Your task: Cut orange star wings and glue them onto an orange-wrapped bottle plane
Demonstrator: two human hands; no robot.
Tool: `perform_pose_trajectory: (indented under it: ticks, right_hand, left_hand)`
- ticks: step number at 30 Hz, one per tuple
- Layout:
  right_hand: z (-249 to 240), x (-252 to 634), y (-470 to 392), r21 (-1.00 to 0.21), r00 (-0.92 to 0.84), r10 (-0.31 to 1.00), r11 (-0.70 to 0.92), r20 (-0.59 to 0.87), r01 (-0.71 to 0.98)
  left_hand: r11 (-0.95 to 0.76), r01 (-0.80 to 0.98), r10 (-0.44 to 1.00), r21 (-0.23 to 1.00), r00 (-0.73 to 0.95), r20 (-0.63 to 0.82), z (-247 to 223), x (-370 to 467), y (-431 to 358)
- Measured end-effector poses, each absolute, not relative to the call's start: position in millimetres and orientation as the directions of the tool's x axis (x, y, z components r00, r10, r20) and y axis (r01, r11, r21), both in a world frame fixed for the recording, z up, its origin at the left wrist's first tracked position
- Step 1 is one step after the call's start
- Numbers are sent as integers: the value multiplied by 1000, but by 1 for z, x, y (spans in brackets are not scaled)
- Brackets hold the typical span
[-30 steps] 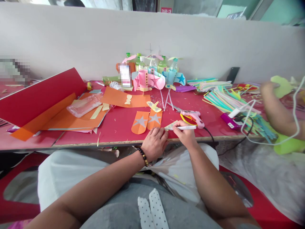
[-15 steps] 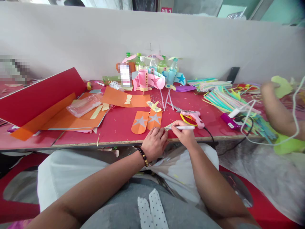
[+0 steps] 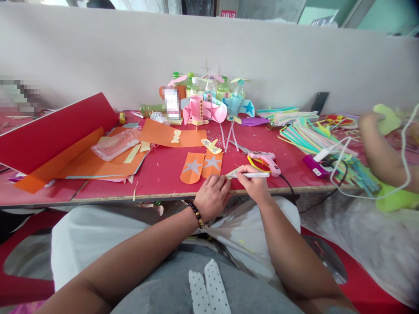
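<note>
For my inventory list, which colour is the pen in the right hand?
The pen in the right hand is white, as the head view shows.

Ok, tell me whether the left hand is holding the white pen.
No, the right hand grips the white pen.

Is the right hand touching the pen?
Touching. The head view shows the right hand gripping the pen, whose white barrel sticks out past the fingers to the right.
</note>
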State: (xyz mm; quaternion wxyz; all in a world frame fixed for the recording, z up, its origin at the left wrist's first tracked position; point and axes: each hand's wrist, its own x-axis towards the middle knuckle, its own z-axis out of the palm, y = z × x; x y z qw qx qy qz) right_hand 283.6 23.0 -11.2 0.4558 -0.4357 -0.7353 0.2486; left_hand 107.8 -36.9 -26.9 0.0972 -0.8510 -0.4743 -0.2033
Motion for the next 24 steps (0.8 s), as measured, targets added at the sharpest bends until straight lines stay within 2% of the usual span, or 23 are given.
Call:
perform_pose_trajectory:
  ticks: [5,15,24]
  right_hand:
    - [-13,284,23,-788,-141,887,456,439,414]
    - [-13,283,25,-762,-211,870,493,447,420]
    - [-11,284,24,-772,-173,876,479,450,418]
  left_hand:
    - [-532,846,767,34,464,443,-30,107,-36]
    - [-532,846,770,22,473,427,-27,108,-38]
    - [-532,846,767,23,470,438,-27,108,-37]
